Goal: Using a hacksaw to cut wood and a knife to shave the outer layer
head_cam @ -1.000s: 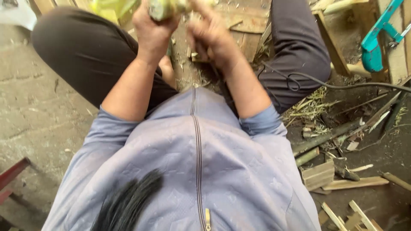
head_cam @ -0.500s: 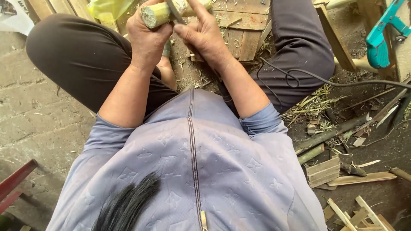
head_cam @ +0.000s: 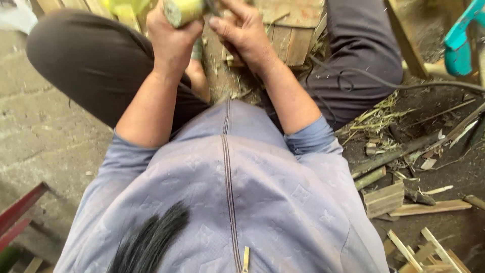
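Pale green bamboo stalk piece [head_cam: 183, 10] with a round cut end sits at the top edge, above the knees, clenched in the left hand [head_cam: 172, 38]. Right hand [head_cam: 242, 28] lies just beside it, fingers curled around a thin dark tool; a black cable [head_cam: 384, 83] crosses the right thigh.

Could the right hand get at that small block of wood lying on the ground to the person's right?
Probably yes: the right hand is up at the green stalk, but nothing stands between it and the wood block, only scattered offcuts.
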